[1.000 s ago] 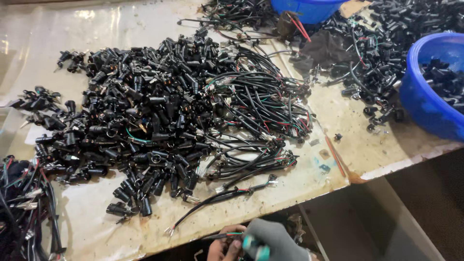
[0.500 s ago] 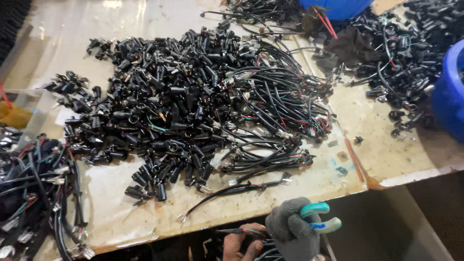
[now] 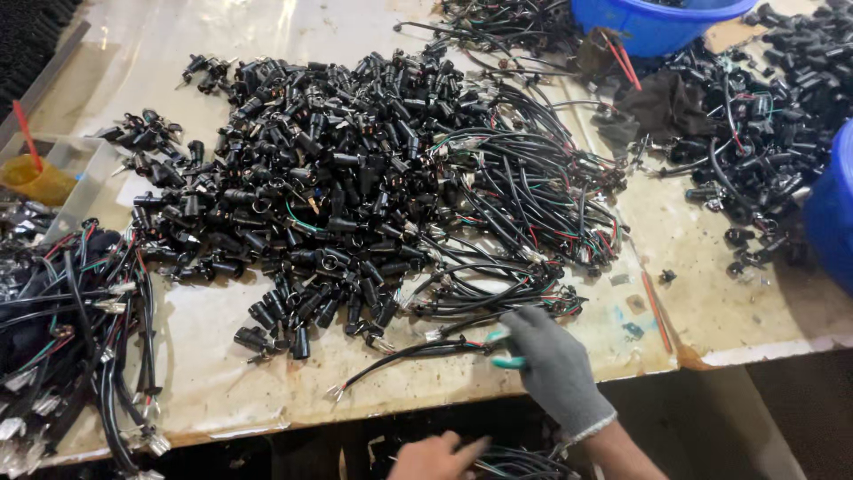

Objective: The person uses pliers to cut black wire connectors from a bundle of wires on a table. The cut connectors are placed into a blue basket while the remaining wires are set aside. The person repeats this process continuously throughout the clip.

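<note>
My right hand (image 3: 553, 366), in a grey knit glove, reaches over the table's front edge and grips a small teal-handled cutter (image 3: 503, 349). The tool's tip touches the end of a loose black cable (image 3: 402, 355) lying alone in front of the big pile of black connectors and wires (image 3: 355, 196). My left hand (image 3: 437, 457) is bare and low, below the table edge, its fingers pointing toward a bundle of thin wires (image 3: 520, 462). The frame's bottom edge cuts it off, so its grip is unclear.
A second bundle of wired cables (image 3: 71, 311) lies at the left edge. Blue basins stand at the top (image 3: 657, 22) and right (image 3: 835, 213), with more black parts (image 3: 755, 133) and a dark cloth (image 3: 666, 102) between them. A clear tray holds something yellow (image 3: 35, 178).
My gloved right hand rose from below the table edge and moved forward onto the table with the cutter, reaching the loose black cable. The view shifted left.
</note>
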